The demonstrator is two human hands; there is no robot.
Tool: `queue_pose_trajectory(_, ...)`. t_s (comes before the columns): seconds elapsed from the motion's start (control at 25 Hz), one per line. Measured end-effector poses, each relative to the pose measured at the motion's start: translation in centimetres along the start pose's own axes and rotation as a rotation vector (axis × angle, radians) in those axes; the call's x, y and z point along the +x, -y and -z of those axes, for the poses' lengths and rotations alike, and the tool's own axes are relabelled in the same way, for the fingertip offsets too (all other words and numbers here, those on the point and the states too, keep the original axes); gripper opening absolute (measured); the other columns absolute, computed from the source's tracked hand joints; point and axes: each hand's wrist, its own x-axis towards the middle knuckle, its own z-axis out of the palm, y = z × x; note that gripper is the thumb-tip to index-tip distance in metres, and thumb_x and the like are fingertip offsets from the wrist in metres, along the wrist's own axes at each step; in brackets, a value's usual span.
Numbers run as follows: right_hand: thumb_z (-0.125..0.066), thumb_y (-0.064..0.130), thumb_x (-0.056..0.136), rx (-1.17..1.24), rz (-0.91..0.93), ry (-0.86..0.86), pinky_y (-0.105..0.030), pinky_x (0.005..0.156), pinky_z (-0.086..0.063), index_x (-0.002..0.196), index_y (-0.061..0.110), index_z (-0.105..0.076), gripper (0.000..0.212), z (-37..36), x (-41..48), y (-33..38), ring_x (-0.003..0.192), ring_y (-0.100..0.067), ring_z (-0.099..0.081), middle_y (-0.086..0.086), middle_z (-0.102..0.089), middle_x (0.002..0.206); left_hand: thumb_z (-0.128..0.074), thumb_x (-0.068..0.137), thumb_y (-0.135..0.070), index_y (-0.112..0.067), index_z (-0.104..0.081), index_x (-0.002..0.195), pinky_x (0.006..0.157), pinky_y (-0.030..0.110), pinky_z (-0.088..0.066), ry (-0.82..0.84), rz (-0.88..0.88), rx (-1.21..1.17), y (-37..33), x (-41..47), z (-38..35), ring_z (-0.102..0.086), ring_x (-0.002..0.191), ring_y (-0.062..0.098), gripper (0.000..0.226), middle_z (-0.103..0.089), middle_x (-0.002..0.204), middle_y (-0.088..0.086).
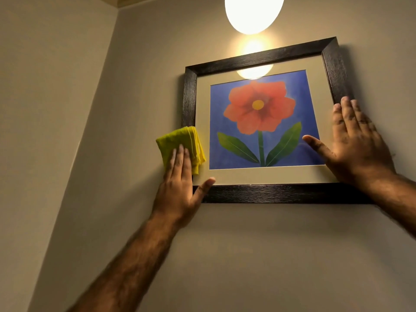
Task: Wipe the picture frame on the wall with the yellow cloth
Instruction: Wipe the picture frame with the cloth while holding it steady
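Note:
A dark wooden picture frame (265,56) hangs on the beige wall, holding a red flower print on blue with a cream mat. A folded yellow cloth (177,140) is pressed flat against the frame's left side near the lower corner by my left hand (180,188), fingers on the cloth and thumb stretched onto the mat. My right hand (355,149) lies flat with spread fingers over the frame's right side, thumb on the glass. The lower right corner of the frame is hidden behind that hand and forearm.
A glowing round lamp (254,12) hangs just above the frame, and its light reflects in the glass. A wall corner (108,70) runs down to the left of the frame. Bare wall lies below the frame.

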Motion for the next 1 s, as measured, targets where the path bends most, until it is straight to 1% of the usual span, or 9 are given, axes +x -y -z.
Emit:
queue_pose_trajectory(0.08,-0.019,0.083,0.087,-0.002,0.001,0.004,-0.044,0.129,-0.013,0.161,0.000,-0.013,0.111,0.0,-0.1,-0.1,0.160,-0.030,-0.009,-0.017,-0.007,0.172,-0.012,0.089,-0.082,-0.012,0.002,0.161,0.126,0.029,0.003,0.022,-0.008,0.010,-0.1,-0.9,0.0,0.012,0.157,0.013,0.102,0.008,0.171,0.003)
queue_pose_trajectory(0.2,-0.020,0.082,0.088,0.004,0.006,0.010,-0.044,0.129,-0.013,0.161,0.000,-0.012,0.110,0.1,0.1,0.0,0.160,-0.030,-0.009,-0.017,-0.007,0.172,-0.014,0.086,-0.081,-0.005,-0.003,0.160,0.127,0.032,0.002,0.003,-0.001,-0.004,-0.4,3.2,0.8,0.006,0.158,0.022,0.107,0.004,0.171,0.011)
queue_pose_trajectory(0.36,-0.021,0.081,0.088,0.006,-0.003,-0.005,-0.044,0.129,-0.013,0.162,0.001,-0.012,0.109,0.0,0.1,0.1,0.160,-0.029,-0.008,-0.016,-0.006,0.172,-0.013,0.084,-0.083,-0.006,0.004,0.160,0.129,0.039,0.000,0.035,0.025,0.074,-0.3,11.6,2.3,0.008,0.158,0.021,0.110,0.009,0.171,0.009)
queue_pose_trajectory(0.52,-0.021,0.081,0.087,0.011,-0.008,-0.007,-0.044,0.129,-0.013,0.162,0.002,-0.012,0.109,0.0,0.1,0.0,0.160,-0.028,-0.008,-0.016,-0.006,0.172,-0.012,0.083,-0.087,-0.008,0.011,0.159,0.129,0.044,-0.001,0.049,0.044,0.136,-0.3,14.0,1.9,0.013,0.157,0.023,0.113,0.016,0.170,0.009)
queue_pose_trajectory(0.68,-0.021,0.081,0.087,0.008,-0.004,0.004,-0.043,0.129,-0.012,0.162,0.002,-0.012,0.109,0.0,0.0,0.1,0.160,-0.028,-0.007,-0.016,-0.005,0.172,-0.004,0.077,-0.092,-0.009,0.013,0.159,0.129,0.044,0.000,0.044,0.052,0.095,-0.5,11.3,1.5,0.015,0.157,0.021,0.118,0.018,0.169,0.009)
queue_pose_trajectory(0.8,-0.021,0.081,0.087,0.012,-0.006,0.002,-0.043,0.129,-0.012,0.162,0.001,-0.012,0.109,0.1,0.0,0.1,0.160,-0.028,-0.008,-0.016,-0.006,0.172,-0.006,0.078,-0.092,-0.009,0.014,0.159,0.128,0.039,0.002,0.041,0.022,0.092,-0.4,6.4,0.8,0.017,0.157,0.019,0.118,0.019,0.169,0.009)
queue_pose_trajectory(0.88,-0.020,0.082,0.087,0.013,-0.008,0.005,-0.043,0.129,-0.012,0.162,0.001,-0.012,0.110,0.0,0.0,0.1,0.160,-0.028,-0.007,-0.016,-0.006,0.172,-0.008,0.079,-0.092,-0.009,0.015,0.158,0.128,0.038,0.003,0.069,0.011,0.116,-0.2,2.9,0.4,0.020,0.156,0.018,0.117,0.021,0.169,0.008)
queue_pose_trajectory(1.0,-0.020,0.082,0.087,0.015,-0.006,0.005,-0.044,0.129,-0.013,0.161,0.001,-0.012,0.111,0.1,0.1,0.1,0.160,-0.029,-0.008,-0.017,-0.007,0.172,-0.008,0.080,-0.092,-0.012,0.020,0.157,0.127,0.036,0.004,0.104,0.013,0.143,0.0,0.3,0.2,0.024,0.154,0.015,0.115,0.026,0.168,0.005)
